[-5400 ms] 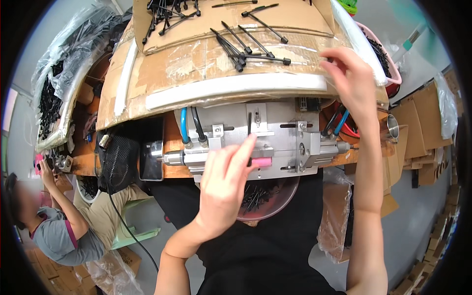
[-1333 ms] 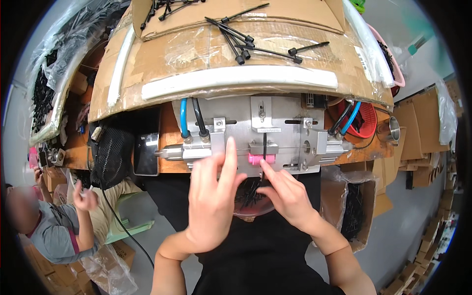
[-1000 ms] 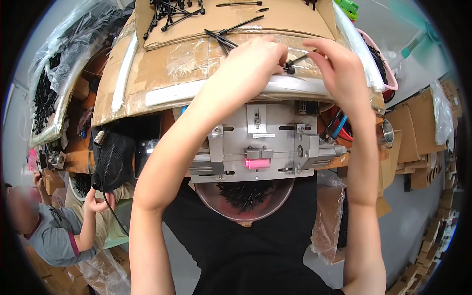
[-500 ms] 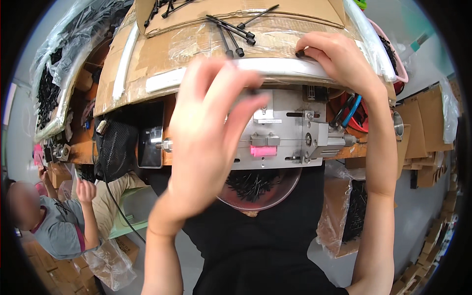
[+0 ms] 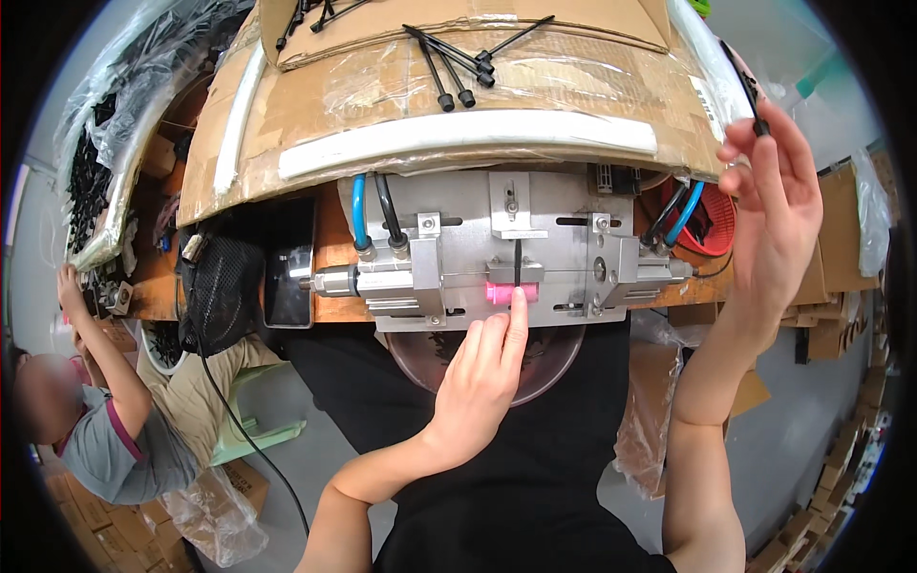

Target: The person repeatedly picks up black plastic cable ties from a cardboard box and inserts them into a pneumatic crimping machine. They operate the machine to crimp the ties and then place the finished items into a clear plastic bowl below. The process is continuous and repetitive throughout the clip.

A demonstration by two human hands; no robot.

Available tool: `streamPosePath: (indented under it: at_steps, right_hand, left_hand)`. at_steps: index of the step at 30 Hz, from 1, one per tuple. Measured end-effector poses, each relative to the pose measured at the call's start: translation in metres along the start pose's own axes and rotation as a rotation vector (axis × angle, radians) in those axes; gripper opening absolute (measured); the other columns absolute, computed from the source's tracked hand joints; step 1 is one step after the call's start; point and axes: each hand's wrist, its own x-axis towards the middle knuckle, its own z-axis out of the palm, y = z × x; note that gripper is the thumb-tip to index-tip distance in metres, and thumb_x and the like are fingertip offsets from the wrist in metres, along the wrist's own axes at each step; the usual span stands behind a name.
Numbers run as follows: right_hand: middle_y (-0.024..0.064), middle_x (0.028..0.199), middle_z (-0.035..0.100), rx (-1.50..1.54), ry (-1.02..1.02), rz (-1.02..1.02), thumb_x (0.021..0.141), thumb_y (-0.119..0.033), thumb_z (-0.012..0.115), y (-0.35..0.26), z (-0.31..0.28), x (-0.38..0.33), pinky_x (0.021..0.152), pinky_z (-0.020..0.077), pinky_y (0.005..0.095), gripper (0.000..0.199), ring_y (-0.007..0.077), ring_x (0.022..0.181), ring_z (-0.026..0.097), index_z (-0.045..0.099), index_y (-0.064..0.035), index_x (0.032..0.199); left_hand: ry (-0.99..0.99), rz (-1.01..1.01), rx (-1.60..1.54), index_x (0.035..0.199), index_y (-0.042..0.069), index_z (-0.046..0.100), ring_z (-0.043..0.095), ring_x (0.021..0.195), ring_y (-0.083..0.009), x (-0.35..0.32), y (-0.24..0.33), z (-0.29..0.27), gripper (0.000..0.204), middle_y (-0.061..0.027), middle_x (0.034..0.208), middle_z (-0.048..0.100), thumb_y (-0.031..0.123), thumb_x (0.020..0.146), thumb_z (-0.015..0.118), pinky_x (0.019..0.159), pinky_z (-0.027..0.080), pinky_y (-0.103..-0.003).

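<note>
My left hand (image 5: pixel 478 372) reaches over the near edge of a metal clamping fixture (image 5: pixel 559 277). Its index finger is stretched out with the tip on the near end of a thin black rod (image 5: pixel 518 260); the other fingers are curled and the thumb is hidden. The rod lies across a small metal block and a pink piece (image 5: pixel 497 292) at the fixture's middle. Off to the right, my right hand (image 5: pixel 778 205) is raised, pinching a black rod with a thicker capped end (image 5: pixel 747 84) between thumb and fingers.
Several capped black rods (image 5: pixel 454 72) lie on the cardboard (image 5: pixel 382 81) behind the fixture. A bowl (image 5: pixel 549 368) sits below its front edge. Blue and black hoses (image 5: pixel 360 215) rise at its left. A red basket (image 5: pixel 721 224) stands right. A co-worker (image 5: pixel 134 411) sits at far left.
My left hand has come down and nearer, its index fingertip now on a rod in the fixture. My right hand has left the cardboard and swung right with a black rod. The co-worker's arm has risen.
</note>
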Motion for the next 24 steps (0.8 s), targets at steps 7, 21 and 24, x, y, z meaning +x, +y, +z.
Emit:
streamPosePath:
  at_steps: [7, 21, 24]
  right_hand:
    - [0.0166, 0.098, 0.066, -0.304, -0.103, -0.027, 0.089, 0.009, 0.059, 0.006, 0.034, -0.089, 0.066, 0.0539, 0.0286, 0.035, 0.0168, 0.081, 0.063, 0.054, 0.0074, 0.124]
    - [0.0105, 0.074, 0.054, -0.582, -0.506, 0.031, 0.076, 0.01, 0.069, 0.047, 0.079, -0.164, 0.064, 0.0473, 0.0363, 0.065, 0.0244, 0.066, 0.055, 0.048, 0.0047, 0.137]
    - [0.0112, 0.081, 0.059, -0.629, -0.549, 0.08, 0.076, 0.006, 0.072, 0.037, 0.075, -0.16, 0.065, 0.0488, 0.0352, 0.065, 0.0246, 0.071, 0.059, 0.049, 0.0019, 0.138]
  left_hand:
    - [-0.048, -0.054, -0.011, 0.145, -0.002, 0.039, 0.054, 0.091, -0.0261, 0.001, 0.0, -0.01, 0.072, -0.0115, 0.101, 0.054, -0.004, 0.079, 0.068, 0.082, 0.048, -0.037]
    - [0.378, -0.132, -0.138, 0.138, 0.004, 0.053, 0.051, 0.08, -0.0198, 0.049, -0.034, -0.095, 0.063, -0.0094, 0.095, 0.052, -0.014, 0.079, 0.064, 0.072, 0.048, -0.03]
    - [0.384, -0.119, -0.135, 0.134, 0.005, 0.057, 0.053, 0.078, -0.0207, 0.056, -0.039, -0.097, 0.057, -0.0099, 0.094, 0.053, -0.011, 0.079, 0.066, 0.07, 0.048, -0.03]
